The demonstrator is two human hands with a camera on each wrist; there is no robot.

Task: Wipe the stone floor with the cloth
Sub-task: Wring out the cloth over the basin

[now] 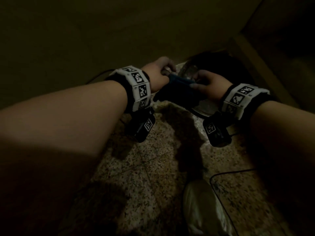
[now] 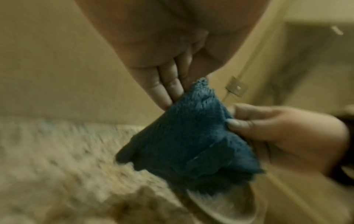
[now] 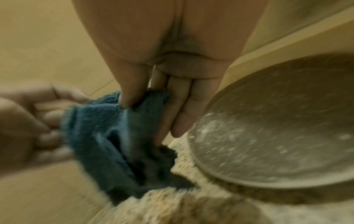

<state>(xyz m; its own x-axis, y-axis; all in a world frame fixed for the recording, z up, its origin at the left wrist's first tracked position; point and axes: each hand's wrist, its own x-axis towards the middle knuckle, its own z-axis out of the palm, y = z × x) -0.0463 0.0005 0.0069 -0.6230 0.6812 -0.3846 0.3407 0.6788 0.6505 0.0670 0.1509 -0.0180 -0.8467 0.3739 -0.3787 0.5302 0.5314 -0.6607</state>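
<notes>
A blue terry cloth hangs between my two hands above the speckled stone floor. My left hand pinches its upper left corner with fingers and thumb. At the cloth's right edge my right hand pinches it between thumb and fingers; it also shows in the left wrist view. The cloth's lower part droops in folds over the floor. The scene is dim and the wrist views are blurred.
A round metal basin with water sits on the floor just right of the hands. A wall runs along the left, wooden furniture along the right. A pale bag and a black cable lie near me.
</notes>
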